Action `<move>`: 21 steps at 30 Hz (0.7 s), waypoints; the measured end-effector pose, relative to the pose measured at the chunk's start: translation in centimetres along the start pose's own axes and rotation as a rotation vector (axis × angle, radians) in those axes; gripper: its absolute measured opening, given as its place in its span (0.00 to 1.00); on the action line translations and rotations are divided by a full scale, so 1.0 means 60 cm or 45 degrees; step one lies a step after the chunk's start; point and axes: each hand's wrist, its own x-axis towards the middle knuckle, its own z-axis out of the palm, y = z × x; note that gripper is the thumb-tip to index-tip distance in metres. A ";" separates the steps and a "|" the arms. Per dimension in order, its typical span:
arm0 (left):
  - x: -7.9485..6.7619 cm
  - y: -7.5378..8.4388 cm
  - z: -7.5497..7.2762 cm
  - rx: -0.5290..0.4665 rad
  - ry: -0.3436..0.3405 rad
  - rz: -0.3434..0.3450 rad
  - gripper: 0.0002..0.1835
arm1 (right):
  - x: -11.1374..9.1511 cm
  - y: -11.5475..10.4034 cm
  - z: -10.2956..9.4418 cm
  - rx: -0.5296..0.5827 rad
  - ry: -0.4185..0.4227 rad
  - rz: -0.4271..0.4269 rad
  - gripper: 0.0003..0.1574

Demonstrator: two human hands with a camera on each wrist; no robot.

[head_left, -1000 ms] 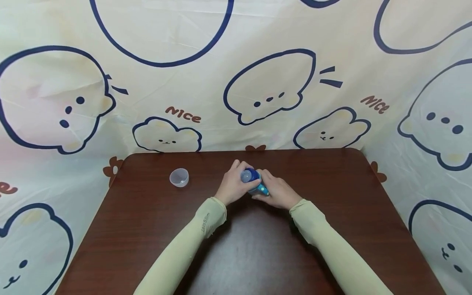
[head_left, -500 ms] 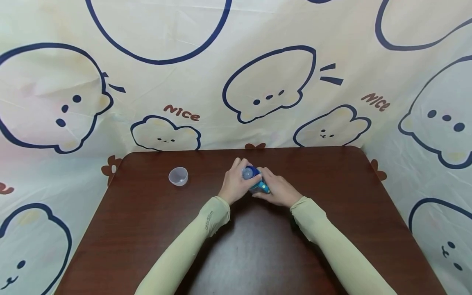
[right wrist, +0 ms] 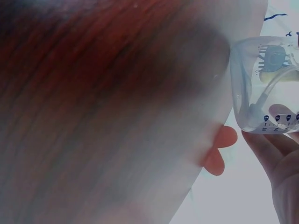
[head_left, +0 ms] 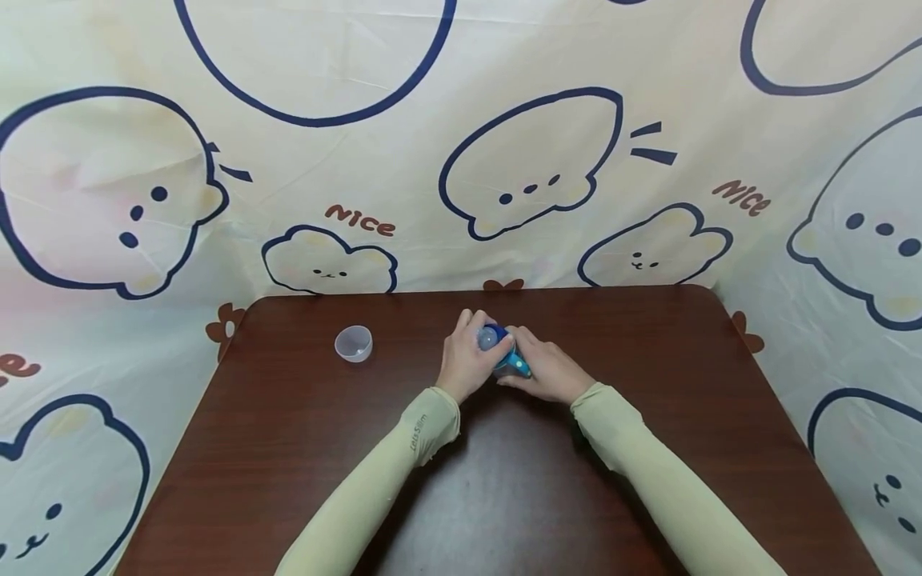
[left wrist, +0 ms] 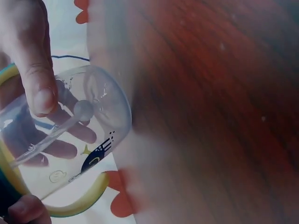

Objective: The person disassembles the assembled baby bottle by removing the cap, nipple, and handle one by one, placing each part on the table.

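Observation:
Both hands are on a clear sippy cup (head_left: 517,366) near the far middle of the table. It has a blue lid (head_left: 495,330), a handle and a straw (left wrist: 56,135) inside with a small weight at its end. My left hand (head_left: 464,360) grips the lid end from the left, its thumb across the top. From the other side my right hand (head_left: 551,372) holds the clear body. The left wrist view shows a thumb (left wrist: 42,88) on the body, fingers behind it, and a yellow-and-teal handle (left wrist: 84,200). In the right wrist view the printed body (right wrist: 243,88) is partly cut off.
To the left of the hands, a small translucent round cup or cap (head_left: 354,344) stands with its opening upward. The brown table (head_left: 288,448) ends at a printed cloth wall (head_left: 418,264) behind it, and cloth walls also flank both sides.
My left wrist has swung slightly to the right while the hand keeps its grip on the lid end. The right hand and the cup stay almost in place; the head view shifts a little.

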 end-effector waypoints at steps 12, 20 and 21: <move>0.004 0.009 0.013 0.038 0.153 -0.081 0.18 | 0.007 0.000 0.007 -0.153 0.067 -0.040 0.51; 0.002 0.007 0.006 0.042 0.121 -0.157 0.24 | 0.010 -0.003 0.005 -0.237 0.082 -0.059 0.49; 0.002 0.006 0.003 0.051 0.108 -0.154 0.25 | 0.011 -0.003 0.006 -0.230 0.079 -0.061 0.48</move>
